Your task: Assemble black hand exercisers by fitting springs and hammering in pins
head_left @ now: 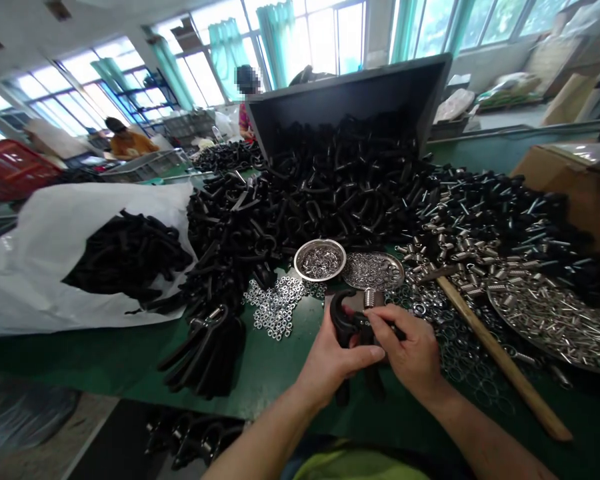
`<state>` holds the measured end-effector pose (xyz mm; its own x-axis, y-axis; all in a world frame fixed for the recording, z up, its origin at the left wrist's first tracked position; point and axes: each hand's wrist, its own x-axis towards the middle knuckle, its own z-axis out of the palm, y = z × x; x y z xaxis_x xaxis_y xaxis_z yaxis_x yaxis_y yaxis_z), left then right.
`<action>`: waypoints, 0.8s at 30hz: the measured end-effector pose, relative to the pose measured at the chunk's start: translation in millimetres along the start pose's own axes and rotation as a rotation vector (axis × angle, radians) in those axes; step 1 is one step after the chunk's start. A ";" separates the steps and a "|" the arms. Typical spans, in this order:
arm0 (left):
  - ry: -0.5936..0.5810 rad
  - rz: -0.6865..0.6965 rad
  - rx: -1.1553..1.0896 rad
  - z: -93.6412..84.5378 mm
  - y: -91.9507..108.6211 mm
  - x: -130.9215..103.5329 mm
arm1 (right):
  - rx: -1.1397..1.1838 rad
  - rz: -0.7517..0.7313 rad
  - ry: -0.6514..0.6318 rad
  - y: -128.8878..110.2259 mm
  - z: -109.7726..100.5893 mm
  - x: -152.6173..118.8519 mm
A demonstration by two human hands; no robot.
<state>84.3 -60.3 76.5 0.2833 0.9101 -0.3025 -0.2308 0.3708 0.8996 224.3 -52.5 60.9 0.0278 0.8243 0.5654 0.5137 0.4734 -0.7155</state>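
At the lower centre of the frame, the left hand (337,350) grips a black curved part (341,313), its smooth hook-like end arching up between thumb and fingers. The right hand (407,347) has its fingers bent in against the same part; whether they pinch it or something smaller is hidden. A shiny metal coil (370,298) shows just above the right fingertips.

The green counter (280,373) has a smooth, flat surface. Left of the hands lies a loose patch of small silvery rings (277,310), and further left a bundle of long black pieces (205,360). Above the hands sit a round metal bowl (297,265) and a shallow metal dish (401,272), both filled with tiny bright pieces. At right, a hammer with a wooden handle (500,353) slants beside a broad tray (510,327) of slim metal pins. Glossy black parts (320,200) heap across the centre, spilling from a tipped grey bin (350,80); a crinkled white sack (35,267) gapes at left.
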 end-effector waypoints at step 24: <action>0.031 0.056 0.163 -9.6 -5.6 -5.1 | 0.008 -0.190 -0.179 -0.6 -9.2 -1.6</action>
<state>75.2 -65.2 69.9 0.2445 0.9348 -0.2575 -0.0905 0.2864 0.9538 231.9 -57.0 64.2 -0.2213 0.7618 0.6088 0.4886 0.6269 -0.6069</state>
